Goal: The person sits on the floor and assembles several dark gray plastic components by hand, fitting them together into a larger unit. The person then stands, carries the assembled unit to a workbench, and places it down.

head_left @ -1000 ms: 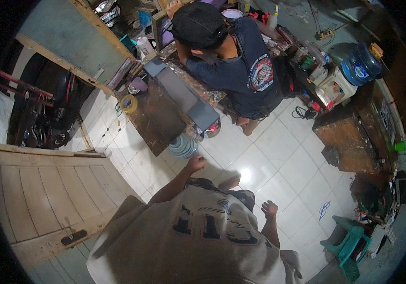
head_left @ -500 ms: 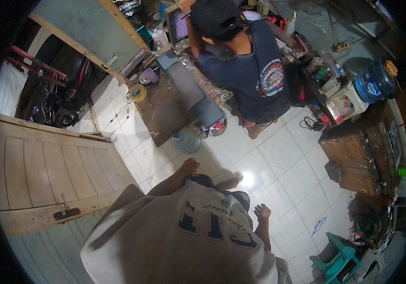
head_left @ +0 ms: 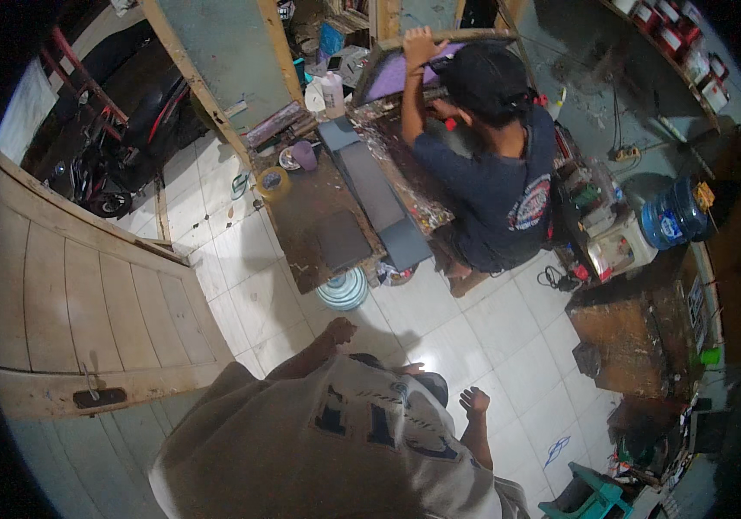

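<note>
My left hand [head_left: 340, 330] hangs over the tiled floor in front of the work table [head_left: 297, 246], fingers curled in and nothing seen in them. My right hand [head_left: 474, 400] is at my right side with its fingers apart, holding nothing. On the table lie a long grey panel [head_left: 370, 186], a dark flat square [head_left: 342, 240], a roll of yellow tape [head_left: 273, 183] and a purple cup [head_left: 304, 156]. Beyond, a person in a dark cap and T-shirt [head_left: 491, 195] holds up a framed board with a purple face [head_left: 392, 73]; their other hand is near a small red thing.
Beneath the table's near edge stands a clear blue water bottle [head_left: 342, 290]. A wooden door [head_left: 102, 303] is on the left, and a motorbike [head_left: 120, 151] beyond the opening. To the right are a water dispenser [head_left: 621, 255], a wooden cabinet [head_left: 626, 333] and a green plastic stool [head_left: 591, 493].
The person's framed board now stands raised, and they have leaned to the right. My view has shifted, showing more of the far wall. My hands still hang low.
</note>
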